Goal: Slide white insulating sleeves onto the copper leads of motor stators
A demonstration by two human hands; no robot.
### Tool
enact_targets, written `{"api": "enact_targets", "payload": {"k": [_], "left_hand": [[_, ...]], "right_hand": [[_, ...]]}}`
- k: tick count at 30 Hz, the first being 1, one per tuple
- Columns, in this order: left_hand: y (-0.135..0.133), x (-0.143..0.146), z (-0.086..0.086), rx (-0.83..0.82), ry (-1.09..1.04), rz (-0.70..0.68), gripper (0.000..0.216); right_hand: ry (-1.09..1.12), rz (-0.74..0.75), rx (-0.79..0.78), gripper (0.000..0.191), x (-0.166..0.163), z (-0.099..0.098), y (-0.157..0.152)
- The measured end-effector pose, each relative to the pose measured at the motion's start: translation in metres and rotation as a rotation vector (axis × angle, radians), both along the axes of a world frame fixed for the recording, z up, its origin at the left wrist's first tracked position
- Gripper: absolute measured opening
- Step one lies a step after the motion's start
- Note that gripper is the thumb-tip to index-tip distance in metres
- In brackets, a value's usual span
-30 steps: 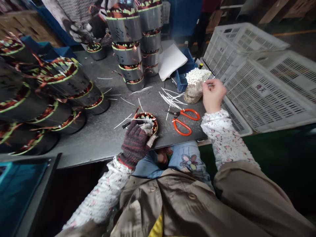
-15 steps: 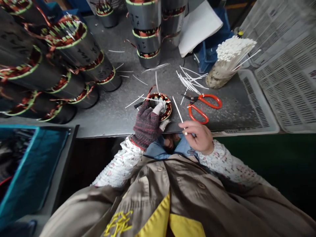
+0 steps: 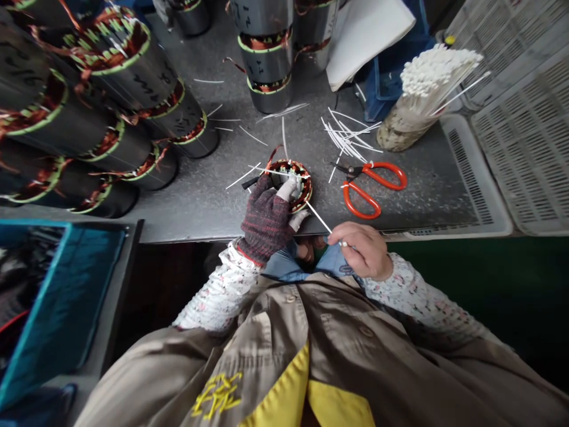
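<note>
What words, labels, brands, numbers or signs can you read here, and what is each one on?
No text is clearly legible.
Yellow lettering on the brown jacket: too unclear to read.
Black handwritten marks on the left cylinders and middle cylinders: too blurred to read.

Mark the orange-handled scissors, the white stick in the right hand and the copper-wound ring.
Orange-handled scissors (image 3: 354, 171), head view: the pivot.
White stick (image 3: 319, 217), head view: midway along its exposed length.
Copper-wound ring (image 3: 307, 190), head view: its picture-right rim.
</note>
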State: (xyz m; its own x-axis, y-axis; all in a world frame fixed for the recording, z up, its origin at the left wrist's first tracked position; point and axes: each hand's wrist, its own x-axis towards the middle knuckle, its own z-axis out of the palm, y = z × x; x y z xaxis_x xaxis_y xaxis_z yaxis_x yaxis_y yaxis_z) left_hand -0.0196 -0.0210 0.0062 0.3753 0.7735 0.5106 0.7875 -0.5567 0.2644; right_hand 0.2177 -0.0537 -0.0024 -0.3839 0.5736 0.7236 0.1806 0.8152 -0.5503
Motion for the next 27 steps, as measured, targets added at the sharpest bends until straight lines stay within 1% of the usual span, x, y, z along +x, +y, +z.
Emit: {"api": "enact_targets", "payload": {"k": [4, 8, 11, 13, 14, 16, 18, 20, 22, 25, 27], "left_hand": [[0.001, 0.001, 0.0, -0.03, 0.008, 0.027, 0.064], [0.0, -0.001, -0.002, -0.02, -0.031, -0.001, 0.066], [-0.003, 0.0, -0.006, -0.056, -0.193, -0.011, 0.064], [-0.004, 0.001, -0.008, -0.114, -0.335, 0.003, 0.056], [-0.004, 0.002, -0.008, -0.14, -0.373, 0.005, 0.048], [-0.004, 0.003, -0.005, -0.16, -0.374, -0.013, 0.031], [-0.003, 0.002, -0.001, -0.141, -0.35, -0.042, 0.021], [-0.002, 0.001, 0.004, -0.114, -0.346, -0.058, 0.02], [-0.001, 0.0, 0.005, -0.102, -0.324, -0.051, 0.021], [-0.001, -0.001, 0.003, -0.103, -0.268, -0.052, 0.021], [-0.001, -0.002, 0.0, -0.089, -0.266, -0.072, 0.021]], "right_hand": [[-0.03, 0.06, -0.119, 0.018, 0.004, 0.007, 0.004], [-0.052, 0.02, -0.251, 0.022, -0.008, 0.01, 0.019], [0.021, -0.036, -0.385, 0.025, -0.028, 0.005, 0.033], [0.091, -0.08, -0.483, 0.028, -0.039, 0.002, 0.038], [0.115, -0.104, -0.515, 0.029, -0.042, 0.001, 0.038], [0.13, -0.14, -0.515, 0.031, -0.045, 0.004, 0.036], [0.108, -0.147, -0.448, 0.03, -0.043, 0.01, 0.033], [0.054, -0.137, -0.385, 0.028, -0.041, 0.016, 0.031], [-0.011, -0.151, -0.362, 0.025, -0.042, 0.018, 0.033], [-0.095, -0.222, -0.367, 0.025, -0.045, 0.014, 0.041], [-0.106, -0.256, -0.383, 0.025, -0.046, 0.012, 0.044]]}}
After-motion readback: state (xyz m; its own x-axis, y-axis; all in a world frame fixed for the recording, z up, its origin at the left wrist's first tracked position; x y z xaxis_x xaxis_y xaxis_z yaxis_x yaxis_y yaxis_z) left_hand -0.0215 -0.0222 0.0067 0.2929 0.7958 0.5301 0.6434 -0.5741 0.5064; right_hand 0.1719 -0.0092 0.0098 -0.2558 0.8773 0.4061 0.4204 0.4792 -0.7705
